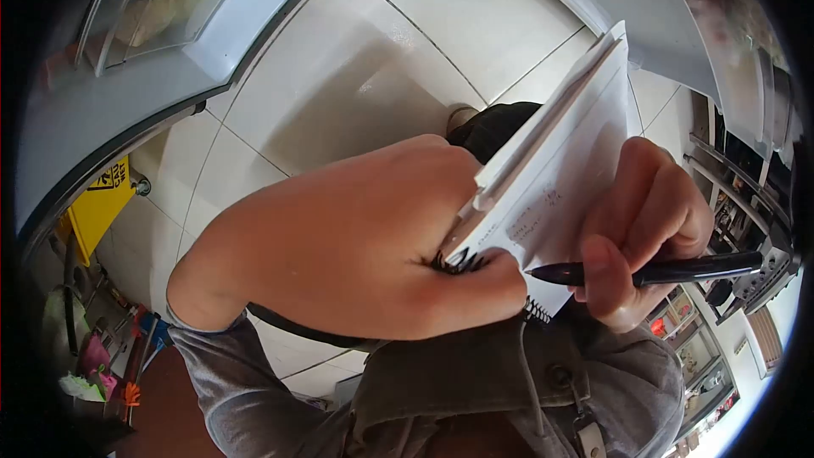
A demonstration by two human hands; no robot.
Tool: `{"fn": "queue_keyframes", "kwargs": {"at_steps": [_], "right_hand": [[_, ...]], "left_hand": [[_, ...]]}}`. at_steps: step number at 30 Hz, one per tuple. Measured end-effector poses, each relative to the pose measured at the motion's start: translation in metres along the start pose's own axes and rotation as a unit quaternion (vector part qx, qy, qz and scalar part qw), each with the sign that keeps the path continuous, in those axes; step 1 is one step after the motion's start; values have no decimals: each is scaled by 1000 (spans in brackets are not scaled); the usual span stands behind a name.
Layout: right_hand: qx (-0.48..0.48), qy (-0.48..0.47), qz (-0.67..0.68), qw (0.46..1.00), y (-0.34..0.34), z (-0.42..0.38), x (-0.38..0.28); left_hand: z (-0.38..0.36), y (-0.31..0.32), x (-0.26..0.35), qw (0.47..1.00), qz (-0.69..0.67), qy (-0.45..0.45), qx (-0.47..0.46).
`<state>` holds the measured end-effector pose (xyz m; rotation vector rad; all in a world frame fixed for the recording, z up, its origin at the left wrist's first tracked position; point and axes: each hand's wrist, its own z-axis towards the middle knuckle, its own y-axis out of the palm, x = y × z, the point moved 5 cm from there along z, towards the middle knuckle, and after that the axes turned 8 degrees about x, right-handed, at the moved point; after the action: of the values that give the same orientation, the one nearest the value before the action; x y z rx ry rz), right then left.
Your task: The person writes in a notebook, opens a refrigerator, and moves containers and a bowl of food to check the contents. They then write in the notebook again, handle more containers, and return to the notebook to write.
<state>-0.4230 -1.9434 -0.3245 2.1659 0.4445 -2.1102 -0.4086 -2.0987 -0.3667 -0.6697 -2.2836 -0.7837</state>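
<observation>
A small spiral-bound notepad [585, 148] is held up before my chest, its black coil running along the lower edge. My left hand [449, 263] grips it at the coil, thumb over the page and the other fingers hidden behind. Several lines of small handwriting show on the page beside the thumb. In my right hand [649, 229] is a black pen [695, 269], pinched between thumb and fingers. Its tip points left, right by my left thumb over the page. The right hand's edge overlaps the page's right side.
White floor tiles [339, 76] lie beyond my hands. A glass-fronted case [161, 17] with produce stands upper left. On the left is a yellow caution sign [100, 208], above cleaning tools. Dark metal racks [746, 203] stand at right. A cord [524, 365] hangs below the notepad.
</observation>
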Motion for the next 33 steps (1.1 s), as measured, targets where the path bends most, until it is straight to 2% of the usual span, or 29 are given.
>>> {"fn": "queue_keyframes", "kwargs": {"at_steps": [7, 13, 17, 19, 23, 26, 28, 29, 33], "right_hand": [[27, 8, 5, 1000, 2, -1, 2], [10, 0, -18, 1000, 2, 3, 1], [33, 2, -15, 999, 3, 3, 3], [27, -7, -17, 999, 3, 4, 3], [41, 11, -17, 999, 3, 4, 3], [42, 16, 15, 999, 3, 3, 4], [66, 39, 8, 997, 2, 3, 4], [54, 2, 11, 998, 4, 5, 4], [33, 19, -4, 999, 4, 3, 3]], "left_hand": [[-3, -4, 8, 993, 103, 61, 22], [0, -4, 10, 996, 85, 20, 11], [-1, -3, 8, 999, 48, -6, 21], [-5, -5, 14, 991, 99, 81, 46], [-5, -6, 18, 985, 127, 112, 22], [-4, -4, 18, 988, 95, 119, 10], [-6, -5, 26, 976, 124, 175, 20], [-6, -5, 26, 977, 125, 174, 18], [-6, -5, 24, 980, 128, 151, 12]]}}
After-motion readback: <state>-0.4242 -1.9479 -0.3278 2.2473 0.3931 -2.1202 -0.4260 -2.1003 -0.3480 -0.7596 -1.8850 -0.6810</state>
